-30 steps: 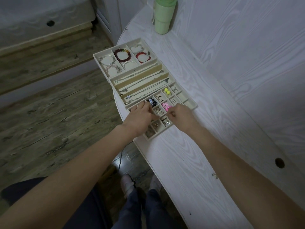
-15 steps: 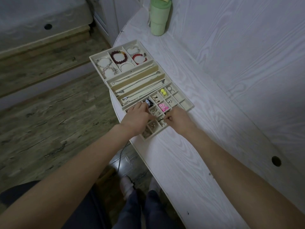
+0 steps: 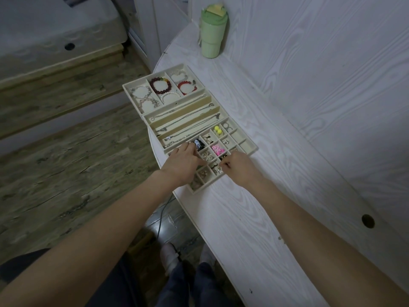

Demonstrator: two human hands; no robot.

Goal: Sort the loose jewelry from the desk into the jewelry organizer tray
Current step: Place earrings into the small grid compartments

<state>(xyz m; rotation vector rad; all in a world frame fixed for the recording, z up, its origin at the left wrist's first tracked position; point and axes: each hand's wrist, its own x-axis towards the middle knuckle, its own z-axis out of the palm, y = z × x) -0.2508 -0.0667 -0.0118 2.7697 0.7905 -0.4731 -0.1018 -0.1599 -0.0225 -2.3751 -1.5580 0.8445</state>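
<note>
Organizer tray (image 3: 249,144): on desk (image 3: 254,218) edge, cream, compartmented; bracelets far end, chains mid, small pcs in near grid.
L hand (image 3: 183,165): flat over near-left cells, fingers loosely spread, nothing visibly held.
R hand (image 3: 240,168): fingertips pinched at near grid cell; item too small to tell.
No loose jewelry seen on desk.
Step, prob.: placing last small pc. Next: release into cell, w/o disturbing neighbours.

Pretty dim here, kind of a flat grayish-blue light with no hard shadows anywhere, just a soft dark patch under my desk (image 3: 254,218) edge by my feet. No glare. The wide lens bends everything: the desk curves and my forearms balloon toward the bottom corners. The small stuff in the tray (image 3: 250,149) is soft and muddy, tough to make out.
</note>
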